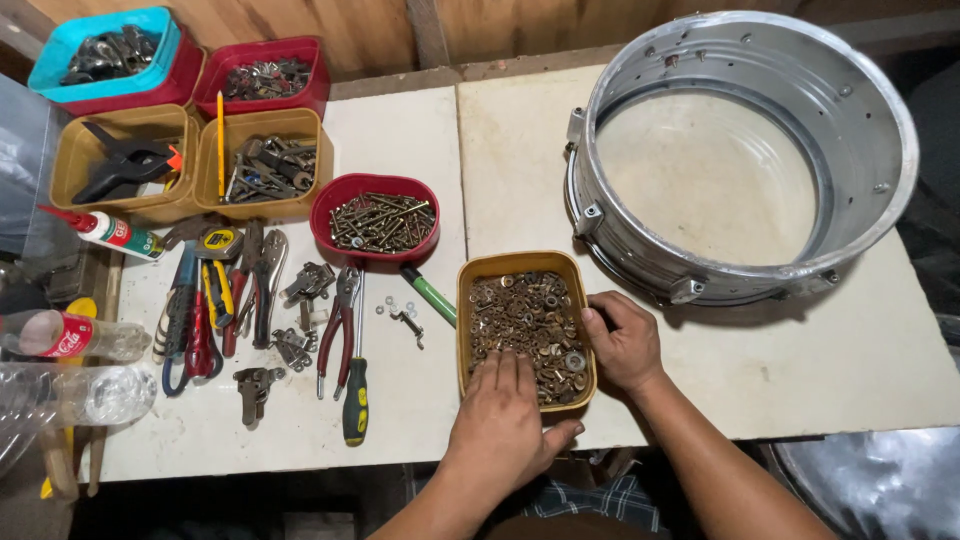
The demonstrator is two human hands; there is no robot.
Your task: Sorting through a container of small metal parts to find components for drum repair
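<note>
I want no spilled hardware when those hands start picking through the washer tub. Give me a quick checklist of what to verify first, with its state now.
1. Yellow tub of washers and nuts sits flat and fully on the white table: ok, though close to the near edge.
2. Right hand steadies the tub's right rim: ok.
3. Left hand has fingers in the tub; whether it pinches a piece: cannot tell.
4. Metal drum shell stands apart from the tub: ok.
5. Red tub of screws is clear of the hands: ok.
6. Green-handled tool lies almost against the tub's left corner: not ok.
</note>
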